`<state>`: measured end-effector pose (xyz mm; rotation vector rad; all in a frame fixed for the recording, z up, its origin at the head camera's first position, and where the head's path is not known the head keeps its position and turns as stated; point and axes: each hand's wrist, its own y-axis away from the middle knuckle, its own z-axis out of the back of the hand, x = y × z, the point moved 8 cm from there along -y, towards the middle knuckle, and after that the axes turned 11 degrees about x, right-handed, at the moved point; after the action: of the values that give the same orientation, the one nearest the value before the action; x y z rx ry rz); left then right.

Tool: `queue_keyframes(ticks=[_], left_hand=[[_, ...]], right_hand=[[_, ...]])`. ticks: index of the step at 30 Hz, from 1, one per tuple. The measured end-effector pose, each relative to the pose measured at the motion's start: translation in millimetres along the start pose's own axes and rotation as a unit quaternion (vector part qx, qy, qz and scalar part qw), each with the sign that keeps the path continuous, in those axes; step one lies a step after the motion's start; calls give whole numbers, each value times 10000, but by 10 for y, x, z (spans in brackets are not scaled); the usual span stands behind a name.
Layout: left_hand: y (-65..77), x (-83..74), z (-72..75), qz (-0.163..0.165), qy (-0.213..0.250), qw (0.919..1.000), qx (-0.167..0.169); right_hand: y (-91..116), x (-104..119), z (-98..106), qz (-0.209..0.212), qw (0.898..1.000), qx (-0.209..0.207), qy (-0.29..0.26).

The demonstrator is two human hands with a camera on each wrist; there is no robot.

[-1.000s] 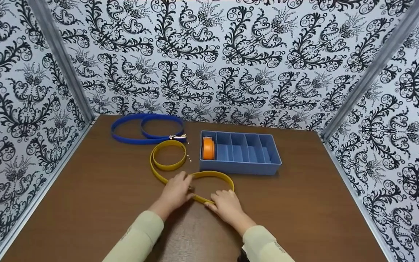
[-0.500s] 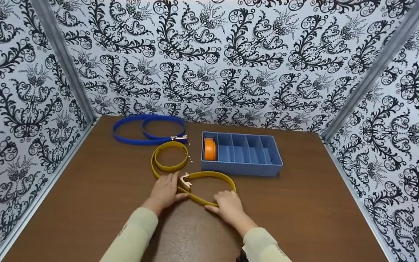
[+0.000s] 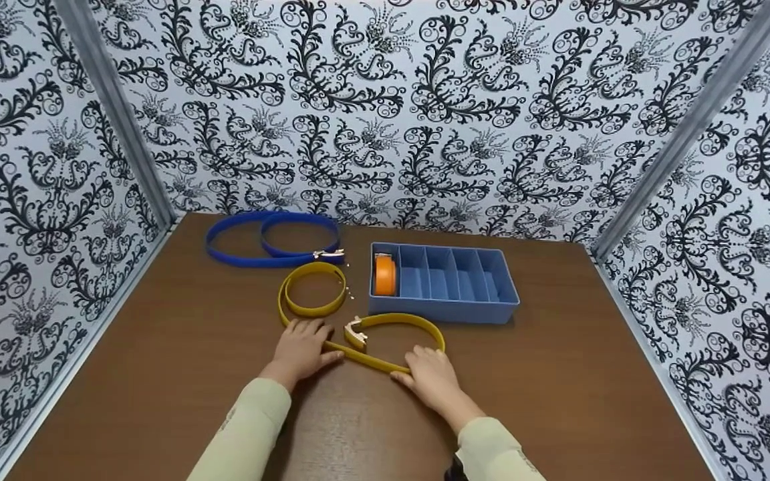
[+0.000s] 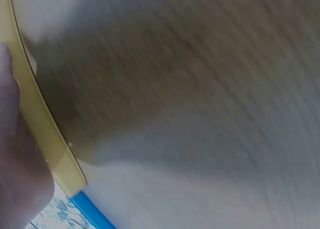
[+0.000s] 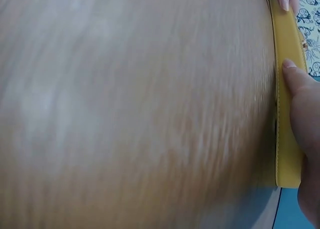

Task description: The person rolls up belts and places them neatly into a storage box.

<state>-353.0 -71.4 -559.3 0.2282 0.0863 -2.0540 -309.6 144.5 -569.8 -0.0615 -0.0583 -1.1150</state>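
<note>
The orange belt (image 3: 385,276) sits rolled in the leftmost compartment of the blue box (image 3: 445,311), towards the back edge of the worktop (image 3: 559,374); the other compartments hold nothing I can see. The blue belt (image 3: 244,262) lies in loose loops by the back left corner, so I judge that one untouched. The yellow belt (image 3: 368,360) is only part-way, I'd say: it stands on edge in front of the box, curled at both ends but not rolled tight. My hands are well apart, each pinching it: left hand (image 3: 299,349) beside the far coil, right hand (image 3: 433,377) at the bend of the nearer loop, with the buckle (image 3: 356,334) between them.
</note>
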Motion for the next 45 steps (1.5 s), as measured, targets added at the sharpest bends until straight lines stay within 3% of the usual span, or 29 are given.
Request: queue_keyframes(ticks=[6,15,25,45], left_hand=[[37,97,28,227,103,9996,163],[22,151,29,280,30,9996,63],[1,28,30,-79,150,9998,-74],[-33,44,-26,5,-13,9999,-139]], right_hand=[[59,-117,-13,-96,9998,113,-154],[166,-353,6,-170,9993,158,-279],[298,-616,26,-263,9989,194,-341],[694,-1320,43,-655,9967,321,-350]])
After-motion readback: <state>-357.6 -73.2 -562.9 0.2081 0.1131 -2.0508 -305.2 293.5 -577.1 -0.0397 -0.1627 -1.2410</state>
